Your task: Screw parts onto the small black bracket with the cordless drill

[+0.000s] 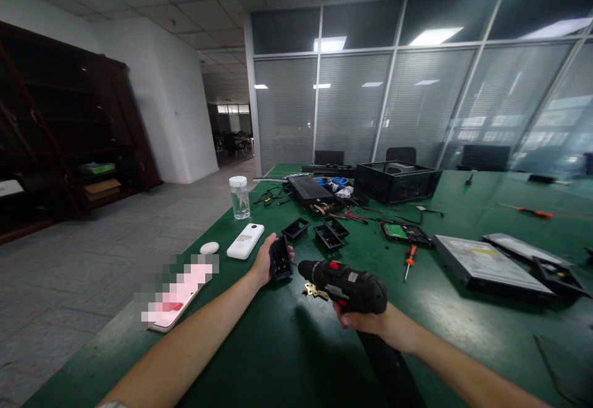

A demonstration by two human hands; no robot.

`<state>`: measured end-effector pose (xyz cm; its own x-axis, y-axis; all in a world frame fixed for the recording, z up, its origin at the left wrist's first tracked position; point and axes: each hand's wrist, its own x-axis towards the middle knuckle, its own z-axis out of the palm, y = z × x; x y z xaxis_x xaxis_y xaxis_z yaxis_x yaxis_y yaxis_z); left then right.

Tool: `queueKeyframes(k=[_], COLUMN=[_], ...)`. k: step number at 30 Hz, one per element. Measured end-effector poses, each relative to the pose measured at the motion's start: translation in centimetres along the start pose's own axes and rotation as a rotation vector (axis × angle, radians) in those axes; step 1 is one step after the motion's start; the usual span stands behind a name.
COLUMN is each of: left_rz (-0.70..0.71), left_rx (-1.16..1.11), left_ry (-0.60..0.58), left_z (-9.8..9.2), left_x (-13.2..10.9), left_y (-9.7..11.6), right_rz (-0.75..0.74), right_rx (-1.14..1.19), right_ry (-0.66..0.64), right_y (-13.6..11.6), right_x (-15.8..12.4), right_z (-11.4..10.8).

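Note:
My left hand (pixel 264 261) is wrapped round a small black plastic frame (pixel 280 258), holding it upright over the green table (pixel 259 346). In my right hand (pixel 356 320) is a black cordless drill (pixel 349 286) with red buttons, its tip pointing left at the frame. Whether the tip touches the frame I cannot tell. Brass-coloured metal pieces (pixel 315 291) lie under the drill's front end. Just beyond are more black frames (pixel 328 236), and another black frame (pixel 296 229) lies nearer my left hand.
A clear bottle (pixel 241 201), a white device (pixel 245 241) and a phone (pixel 178 300) stand or lie on the left. An orange screwdriver (pixel 410 261), optical drives (pixel 491 266) and an open black case (pixel 397 183) occupy the right and back.

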<state>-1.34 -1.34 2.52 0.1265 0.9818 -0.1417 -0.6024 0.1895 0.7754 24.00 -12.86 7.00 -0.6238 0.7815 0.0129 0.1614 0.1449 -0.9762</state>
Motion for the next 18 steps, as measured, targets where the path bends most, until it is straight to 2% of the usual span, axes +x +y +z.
queueKeyframes(k=[12,18], left_rz=[0.016,0.033], left_rx=[0.012,0.013], left_ry=[-0.002,-0.024], left_z=[-0.04,-0.28], left_x=[0.03,0.28], left_y=[-0.06,-0.24], right_rz=[-0.014,0.025], right_rx=[0.001,0.025], right_ry=[-0.008,-0.005], right_y=[0.07,0.06], right_x=[0.11,0.05], right_z=[-0.03,-0.05])
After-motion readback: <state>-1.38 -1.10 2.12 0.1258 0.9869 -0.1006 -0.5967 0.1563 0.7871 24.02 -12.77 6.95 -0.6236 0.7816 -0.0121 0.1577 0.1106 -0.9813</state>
